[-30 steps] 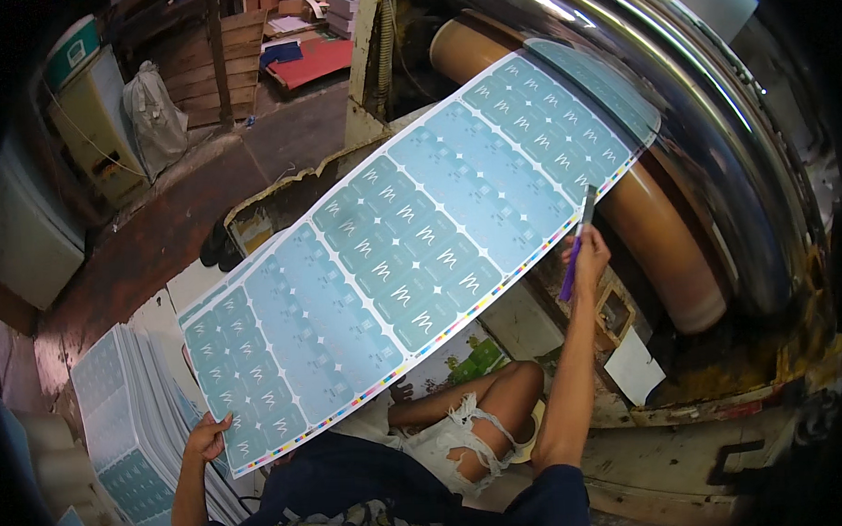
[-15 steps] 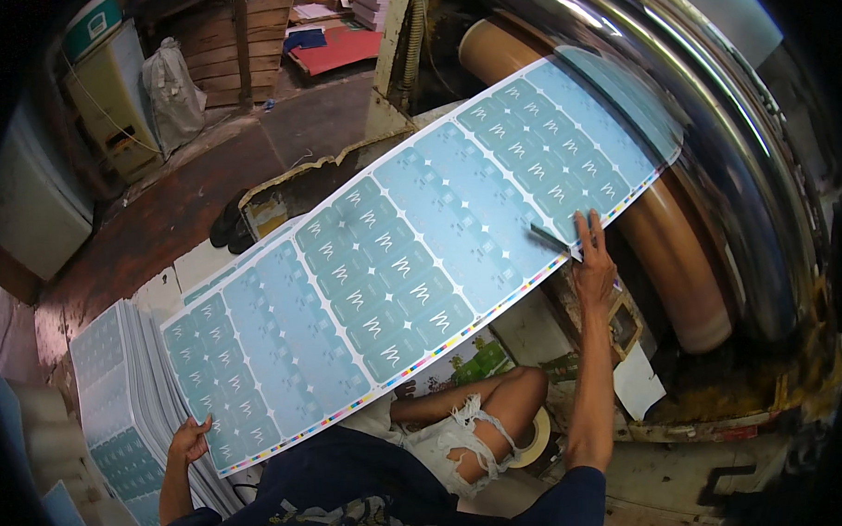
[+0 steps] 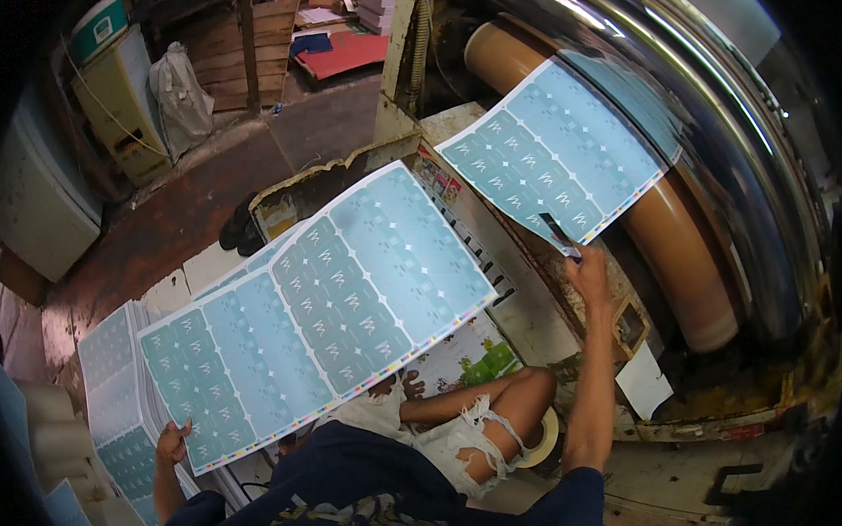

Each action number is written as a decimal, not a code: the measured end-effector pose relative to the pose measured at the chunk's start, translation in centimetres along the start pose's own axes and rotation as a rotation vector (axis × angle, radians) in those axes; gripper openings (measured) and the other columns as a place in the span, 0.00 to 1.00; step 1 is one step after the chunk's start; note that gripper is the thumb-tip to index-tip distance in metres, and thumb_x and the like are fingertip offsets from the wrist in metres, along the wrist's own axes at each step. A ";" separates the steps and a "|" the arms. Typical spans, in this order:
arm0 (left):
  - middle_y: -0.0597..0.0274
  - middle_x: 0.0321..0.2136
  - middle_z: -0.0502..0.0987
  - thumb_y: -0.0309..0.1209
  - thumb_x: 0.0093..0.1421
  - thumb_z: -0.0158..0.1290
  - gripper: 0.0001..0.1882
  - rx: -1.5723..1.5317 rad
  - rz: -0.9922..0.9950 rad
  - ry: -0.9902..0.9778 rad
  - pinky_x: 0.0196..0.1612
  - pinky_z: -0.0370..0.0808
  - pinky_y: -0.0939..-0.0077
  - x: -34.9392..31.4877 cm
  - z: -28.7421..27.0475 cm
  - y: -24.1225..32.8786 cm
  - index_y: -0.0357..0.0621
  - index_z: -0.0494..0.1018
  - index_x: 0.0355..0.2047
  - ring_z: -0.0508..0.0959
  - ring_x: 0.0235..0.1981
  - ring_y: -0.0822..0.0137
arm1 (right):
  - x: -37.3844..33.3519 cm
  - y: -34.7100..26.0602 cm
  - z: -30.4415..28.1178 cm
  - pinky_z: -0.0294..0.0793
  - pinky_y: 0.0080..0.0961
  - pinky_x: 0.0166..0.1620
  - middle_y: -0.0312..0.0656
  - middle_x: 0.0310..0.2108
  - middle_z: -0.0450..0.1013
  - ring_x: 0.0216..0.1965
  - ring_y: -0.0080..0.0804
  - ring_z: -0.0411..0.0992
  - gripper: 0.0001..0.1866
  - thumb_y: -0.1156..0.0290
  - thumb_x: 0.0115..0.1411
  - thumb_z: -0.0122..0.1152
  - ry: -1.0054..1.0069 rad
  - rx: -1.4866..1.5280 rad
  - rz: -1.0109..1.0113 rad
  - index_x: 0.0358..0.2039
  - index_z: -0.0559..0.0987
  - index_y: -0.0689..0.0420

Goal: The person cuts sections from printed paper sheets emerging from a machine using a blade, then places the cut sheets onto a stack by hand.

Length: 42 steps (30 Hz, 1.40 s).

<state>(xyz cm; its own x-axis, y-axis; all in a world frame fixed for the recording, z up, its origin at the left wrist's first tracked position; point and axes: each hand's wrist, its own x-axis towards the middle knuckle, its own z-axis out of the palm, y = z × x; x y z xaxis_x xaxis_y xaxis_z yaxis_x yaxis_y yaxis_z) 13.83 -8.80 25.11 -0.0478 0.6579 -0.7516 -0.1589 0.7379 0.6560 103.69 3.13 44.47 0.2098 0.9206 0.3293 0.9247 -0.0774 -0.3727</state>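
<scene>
My left hand (image 3: 173, 442) pinches the near left corner of a long blue-green printed sheet (image 3: 320, 294), which slants across my lap over the paper stack (image 3: 115, 385). My right hand (image 3: 589, 274) is closed around a tool with a dark, flat, blade-like end (image 3: 554, 229); its exact kind is unclear. That end lies at the near edge of a second printed piece (image 3: 565, 137), which hangs from between the rollers. A gap separates this piece from the long sheet.
A brown roller (image 3: 671, 254) and a shiny metal roller (image 3: 743, 187) stand at the right. A tape roll (image 3: 544, 440) lies beside my knee. Dark shoes (image 3: 241, 230), a pale sack (image 3: 180, 95) and a red board (image 3: 344, 56) are farther off.
The one continuous sheet is now parted in two. My left hand has drawn the long piece left and nearer; the other piece stays at the rollers. My right hand has moved slightly nearer.
</scene>
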 end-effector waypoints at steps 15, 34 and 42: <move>0.60 0.41 0.77 0.26 0.63 0.54 0.17 -0.130 0.265 0.059 0.44 0.77 0.71 21.6 -12.6 -11.6 0.35 0.69 0.51 0.77 0.39 0.68 | -20.6 -20.1 21.3 0.71 0.33 0.28 0.59 0.23 0.74 0.20 0.44 0.73 0.24 0.79 0.47 0.52 0.041 0.288 0.075 0.47 0.79 0.61; 0.28 0.65 0.22 0.36 0.23 0.78 0.82 1.338 0.462 0.471 0.65 0.59 0.52 9.2 5.9 -5.5 0.45 0.26 0.69 0.37 0.68 0.32 | -23.4 -26.2 17.1 0.75 0.28 0.41 0.56 0.49 0.74 0.45 0.43 0.78 0.28 0.84 0.48 0.49 -0.038 0.486 0.152 0.51 0.78 0.56; 0.27 0.65 0.21 0.38 0.24 0.78 0.82 1.347 0.305 0.529 0.66 0.55 0.53 7.9 13.1 -3.5 0.44 0.27 0.69 0.39 0.68 0.30 | -25.5 -27.0 16.8 0.75 0.33 0.47 0.58 0.52 0.70 0.48 0.50 0.75 0.28 0.83 0.47 0.49 0.027 0.495 0.094 0.50 0.79 0.53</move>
<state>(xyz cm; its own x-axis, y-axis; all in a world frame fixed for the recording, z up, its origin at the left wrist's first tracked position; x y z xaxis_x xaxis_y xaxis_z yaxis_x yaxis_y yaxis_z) 26.89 -4.21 17.82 -0.3029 0.8978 -0.3196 0.9231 0.3598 0.1358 68.03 -11.78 31.56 0.2988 0.9076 0.2949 0.6415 0.0377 -0.7662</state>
